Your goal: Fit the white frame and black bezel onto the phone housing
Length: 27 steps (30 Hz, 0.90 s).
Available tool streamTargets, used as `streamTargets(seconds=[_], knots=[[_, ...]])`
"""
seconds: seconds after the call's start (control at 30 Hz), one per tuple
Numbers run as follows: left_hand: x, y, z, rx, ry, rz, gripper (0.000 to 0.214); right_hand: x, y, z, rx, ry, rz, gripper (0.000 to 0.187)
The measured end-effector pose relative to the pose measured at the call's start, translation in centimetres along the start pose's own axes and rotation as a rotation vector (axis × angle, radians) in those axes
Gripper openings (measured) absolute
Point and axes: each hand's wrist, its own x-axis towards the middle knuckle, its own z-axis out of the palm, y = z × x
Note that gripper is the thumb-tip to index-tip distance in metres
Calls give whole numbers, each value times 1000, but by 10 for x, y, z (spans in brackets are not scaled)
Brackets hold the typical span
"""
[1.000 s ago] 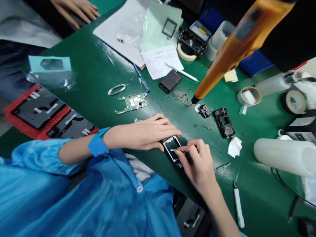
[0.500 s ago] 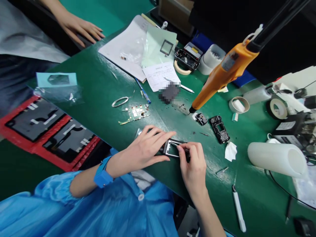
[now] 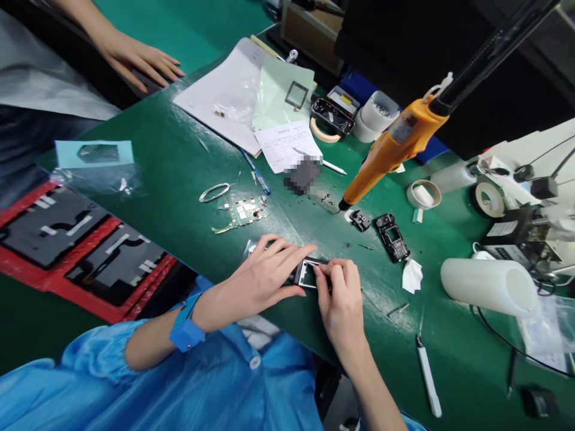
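A small black device housing with a white-edged rectangular window lies near the front edge of the green table. My left hand is over its left end, thumb and fingers gripping its two long sides. At the housing's right part, my right hand is closed in a pinch, thumb and forefinger at the window's edge; what they hold is hidden. Beyond my left hand sits a green circuit board. A second black housing and a small black part rest farther right.
An orange electric screwdriver hangs over the table. Papers, a pen and a tape roll lie around. At right are a white cylinder and a white-handled knife. Another person's hand rests at the far left.
The view has shifted slightly, moving the table things a little left. My right hand has edged toward my left hand along the housing's window. The left hand keeps its grip.
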Motion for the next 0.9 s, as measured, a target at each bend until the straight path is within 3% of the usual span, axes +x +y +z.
streamTargets(seconds=[0.33, 0.6, 0.9], knots=[[1, 0, -1, 27, 1, 21, 55, 0, 3, 0, 13, -26, 3, 13], [0, -2, 0, 42, -18, 13, 52, -8, 2, -15, 79, -109, -41, 16], [2, 4, -3, 99, 34, 26, 44, -3, 6, -11, 77, -66, -39, 15]])
